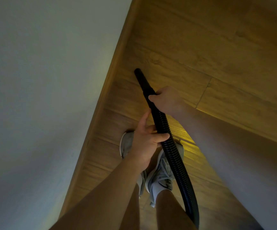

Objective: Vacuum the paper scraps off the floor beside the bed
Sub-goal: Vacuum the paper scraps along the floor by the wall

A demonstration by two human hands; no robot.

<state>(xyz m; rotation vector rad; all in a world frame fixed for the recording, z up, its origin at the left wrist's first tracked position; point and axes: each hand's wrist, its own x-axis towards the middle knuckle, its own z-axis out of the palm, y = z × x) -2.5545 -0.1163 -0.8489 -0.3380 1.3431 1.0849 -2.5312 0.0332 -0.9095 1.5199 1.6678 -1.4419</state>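
Observation:
A black vacuum hose [175, 156] with a ribbed body and a smooth nozzle runs up the middle of the view. Its nozzle tip [137, 71] points at the wooden floor [184, 47] near the skirting. My right hand [166, 99] grips the smooth tube just above the ribbed part. My left hand [146, 138] holds the ribbed section lower down, fingers curled round it. No paper scraps show on the floor in this view.
A pale wall [43, 80] fills the left side, edged by a wooden skirting board [104, 90]. My feet in grey sneakers [161, 171] stand on the floor below the hands. Bright yellow light falls on the planks at the right.

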